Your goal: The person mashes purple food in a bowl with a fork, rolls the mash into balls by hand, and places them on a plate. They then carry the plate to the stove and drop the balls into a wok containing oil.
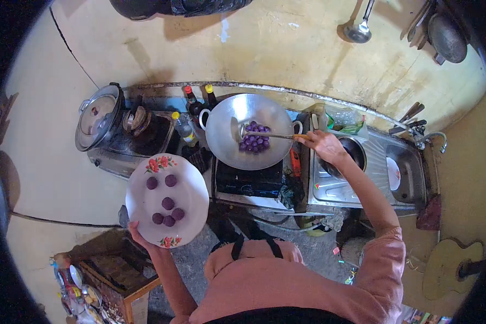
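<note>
My left hand [139, 236] grips the lower rim of a white plate [194, 210] with red flowers, holding it left of the stove. Several round, dark purple balls [168, 203] lie spread on it. In my right hand [325, 147] is a metal spatula [270, 135] with a wooden handle end, reaching leftward into a wide two-handled wok [221, 143]. Its head rests near a cluster of shiny purple balls [254, 143] in the middle of the wok. The wok stands on a black stove [248, 181].
Bottles [184, 128] stand left of the wok. A lidded pot [98, 121] sits farther left. At right are a dark pan [353, 154], a plastic container [345, 121] and a steel sink [410, 167]. A ladle [357, 32] hangs on the wall.
</note>
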`<state>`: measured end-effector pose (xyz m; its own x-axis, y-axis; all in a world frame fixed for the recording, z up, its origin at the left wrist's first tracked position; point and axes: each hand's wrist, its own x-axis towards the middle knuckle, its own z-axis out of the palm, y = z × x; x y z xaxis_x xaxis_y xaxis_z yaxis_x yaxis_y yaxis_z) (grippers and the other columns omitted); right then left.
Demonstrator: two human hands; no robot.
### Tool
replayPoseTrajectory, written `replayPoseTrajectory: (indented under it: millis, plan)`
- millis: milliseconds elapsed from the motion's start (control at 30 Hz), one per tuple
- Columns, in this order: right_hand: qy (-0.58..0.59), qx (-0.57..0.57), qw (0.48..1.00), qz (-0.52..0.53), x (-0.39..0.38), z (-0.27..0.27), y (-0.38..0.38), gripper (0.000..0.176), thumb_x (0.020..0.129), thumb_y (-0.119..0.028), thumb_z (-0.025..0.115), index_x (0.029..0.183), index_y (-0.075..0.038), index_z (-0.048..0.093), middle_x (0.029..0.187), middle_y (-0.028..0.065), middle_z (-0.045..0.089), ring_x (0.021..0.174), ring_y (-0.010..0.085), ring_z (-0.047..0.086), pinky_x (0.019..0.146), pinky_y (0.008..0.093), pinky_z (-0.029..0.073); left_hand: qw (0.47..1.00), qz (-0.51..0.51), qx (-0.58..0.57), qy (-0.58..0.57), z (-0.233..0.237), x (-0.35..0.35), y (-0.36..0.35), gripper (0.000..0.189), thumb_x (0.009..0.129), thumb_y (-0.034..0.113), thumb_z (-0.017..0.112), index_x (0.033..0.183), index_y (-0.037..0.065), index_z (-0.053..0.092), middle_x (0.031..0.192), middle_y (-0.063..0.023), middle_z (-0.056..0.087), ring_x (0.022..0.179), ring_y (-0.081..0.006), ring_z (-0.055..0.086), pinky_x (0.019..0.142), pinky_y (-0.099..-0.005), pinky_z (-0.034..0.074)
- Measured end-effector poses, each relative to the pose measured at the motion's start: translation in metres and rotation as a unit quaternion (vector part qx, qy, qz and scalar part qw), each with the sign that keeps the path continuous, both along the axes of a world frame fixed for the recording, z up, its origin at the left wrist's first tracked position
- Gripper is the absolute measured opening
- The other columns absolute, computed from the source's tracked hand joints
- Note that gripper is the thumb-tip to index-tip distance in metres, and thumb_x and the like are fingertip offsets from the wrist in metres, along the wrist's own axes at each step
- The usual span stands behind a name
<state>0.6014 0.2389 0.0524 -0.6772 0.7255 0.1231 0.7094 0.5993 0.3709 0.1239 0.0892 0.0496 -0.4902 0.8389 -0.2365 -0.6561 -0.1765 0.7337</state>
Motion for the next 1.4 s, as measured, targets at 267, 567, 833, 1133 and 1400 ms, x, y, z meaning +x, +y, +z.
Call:
replayPoseTrajectory:
  millis: [267, 567, 833, 1133, 1400]
  plan:
    - [0.175, -0.034, 0.979, -0.102, -0.004, 0.018, -0.042, 0.04, 0.073, -0.01, 0.055, 0.111, -0.023, 0.058, 0.069, 0.0059, 0.05, 0.053, 0.0238, 0.054, 0.048, 0.0357, 0.045, 1.0, -0.027, 0.0, -0.008, -0.001, 0.0, 0.006, 0.066, 0.069, 0.038, 0.051, 0.123, 0.002, 0.037, 0.116, -0.0162, 0.045, 0.102, -0.0326, 0.047, 0.081, -0.0455, 0.043]
    - [0.111, -0.039, 0.963, -0.243, 0.003, 0.052, -0.114, 0.037, 0.072, -0.01, 0.057, 0.107, -0.022, 0.059, 0.076, 0.0071, 0.056, 0.061, 0.0239, 0.06, 0.05, 0.0355, 0.048, 0.999, -0.044, 0.008, -0.028, -0.018, -0.026, 0.021, 0.06, 0.068, 0.035, 0.049, 0.118, 0.002, 0.042, 0.11, -0.0148, 0.049, 0.1, -0.0313, 0.05, 0.081, -0.0432, 0.044]
    - [0.076, 0.011, 0.977, -0.199, 0.011, 0.027, -0.099, 0.041, 0.071, -0.007, 0.052, 0.108, -0.024, 0.058, 0.073, 0.0054, 0.053, 0.063, 0.0211, 0.059, 0.053, 0.0335, 0.048, 0.996, -0.073, 0.037, -0.027, -0.028, -0.03, 0.026, 0.062, 0.071, 0.039, 0.047, 0.12, 0.001, 0.039, 0.113, -0.0166, 0.047, 0.101, -0.0324, 0.049, 0.082, -0.0455, 0.043]
    - [0.066, 0.0, 0.98, -0.186, 0.018, 0.02, -0.071, 0.039, 0.072, -0.01, 0.053, 0.107, -0.026, 0.058, 0.072, 0.0056, 0.053, 0.065, 0.0212, 0.061, 0.053, 0.0343, 0.048, 0.999, -0.042, 0.017, -0.022, -0.027, -0.043, 0.022, 0.06, 0.069, 0.036, 0.049, 0.119, 0.003, 0.041, 0.113, -0.0147, 0.047, 0.101, -0.0313, 0.049, 0.082, -0.0438, 0.043]
    - [0.04, 0.032, 0.987, -0.15, 0.038, 0.013, -0.029, 0.044, 0.072, -0.003, 0.049, 0.108, -0.026, 0.059, 0.083, 0.0056, 0.059, 0.068, 0.0213, 0.06, 0.057, 0.0333, 0.049, 1.0, -0.012, 0.012, -0.015, -0.02, -0.034, 0.017, 0.06, 0.07, 0.038, 0.049, 0.119, 0.003, 0.04, 0.111, -0.0146, 0.047, 0.102, -0.0317, 0.046, 0.083, -0.0445, 0.041]
